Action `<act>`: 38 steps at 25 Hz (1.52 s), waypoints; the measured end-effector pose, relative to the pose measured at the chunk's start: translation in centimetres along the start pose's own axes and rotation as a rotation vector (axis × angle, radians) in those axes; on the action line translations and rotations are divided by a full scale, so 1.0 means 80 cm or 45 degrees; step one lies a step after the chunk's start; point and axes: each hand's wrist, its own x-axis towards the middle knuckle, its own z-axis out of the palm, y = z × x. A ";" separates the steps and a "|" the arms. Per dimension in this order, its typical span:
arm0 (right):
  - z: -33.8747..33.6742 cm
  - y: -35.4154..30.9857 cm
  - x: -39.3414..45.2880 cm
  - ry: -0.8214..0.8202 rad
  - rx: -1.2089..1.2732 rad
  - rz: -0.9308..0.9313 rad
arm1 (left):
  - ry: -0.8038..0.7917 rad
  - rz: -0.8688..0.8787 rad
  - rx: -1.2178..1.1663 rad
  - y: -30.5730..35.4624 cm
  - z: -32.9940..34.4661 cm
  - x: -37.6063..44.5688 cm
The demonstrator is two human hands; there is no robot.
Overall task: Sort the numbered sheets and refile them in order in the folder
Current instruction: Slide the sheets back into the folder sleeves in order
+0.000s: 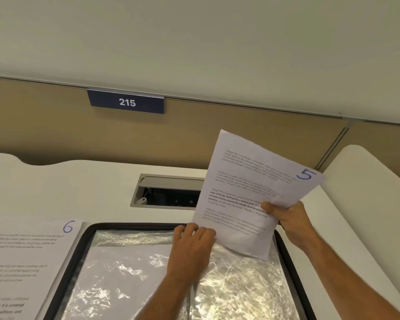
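Observation:
An open folder [62, 269] with a black rim and shiny clear plastic sleeves lies on the desk in front of me. My right hand [289, 218] grips the right edge of a printed sheet marked 5 [247, 188], held tilted above the folder's right page. The sheet's lower corner reaches down to the right sleeve [243, 280]. My left hand [192, 241] pinches the sheet's lower left edge at the top of that sleeve. A sheet marked 6 [26, 255] lies flat on the desk to the left of the folder.
A white desk [79, 188] carries the folder. A recessed cable hatch [164, 190] sits open behind it. A beige partition with a blue sign reading 215 [127, 102] stands at the back. A second white desk surface [365, 181] curves up on the right.

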 end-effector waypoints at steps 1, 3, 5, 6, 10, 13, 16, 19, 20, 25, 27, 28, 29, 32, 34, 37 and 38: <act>-0.002 -0.001 0.004 -0.010 -0.031 0.024 | -0.001 -0.059 -0.015 -0.001 -0.004 0.002; -0.005 -0.003 0.011 -0.033 -0.092 0.072 | -0.062 -0.126 -0.020 -0.004 -0.017 0.009; -0.009 -0.004 0.017 -0.061 -0.137 0.118 | -0.168 -0.103 -0.003 -0.013 -0.029 0.018; -0.010 -0.003 0.020 -0.066 -0.152 0.131 | -0.210 -0.093 -0.040 -0.018 -0.036 0.024; -0.015 0.003 0.031 -0.069 -0.132 0.204 | -0.295 -0.086 -0.199 -0.034 -0.054 0.044; -0.016 0.009 0.033 -0.190 -0.131 0.313 | -0.357 -0.068 -0.232 -0.037 -0.060 0.051; -0.013 0.021 0.032 -0.334 -0.179 0.399 | -0.373 -0.055 -0.247 -0.032 -0.063 0.054; -0.015 0.028 0.031 -0.456 -0.310 0.574 | -0.378 -0.073 -0.274 -0.024 -0.061 0.053; -0.015 0.031 0.030 -0.458 -0.343 0.607 | -0.387 -0.072 -0.275 -0.022 -0.061 0.052; -0.007 0.032 0.027 -0.264 -0.411 0.552 | -0.388 -0.131 -0.281 -0.012 -0.053 0.052; -0.014 0.025 0.026 -0.383 -0.526 0.671 | -0.351 -0.157 -0.274 -0.010 -0.052 0.053; -0.019 0.021 0.026 -0.480 -0.588 0.741 | -0.342 -0.168 -0.280 -0.010 -0.051 0.053; -0.022 0.018 0.025 -0.559 -0.658 0.789 | -0.341 -0.177 -0.284 -0.010 -0.050 0.052; -0.019 0.020 0.027 -0.465 -0.615 0.761 | -0.337 -0.197 -0.274 -0.007 -0.050 0.050; -0.011 0.025 0.027 -0.258 -0.520 0.699 | -0.335 -0.202 -0.264 -0.006 -0.050 0.049; -0.014 0.022 0.029 -0.294 -0.762 0.733 | -0.337 -0.212 -0.254 -0.005 -0.049 0.050; -0.017 0.019 0.029 -0.366 -0.857 0.789 | -0.345 -0.218 -0.245 -0.004 -0.049 0.051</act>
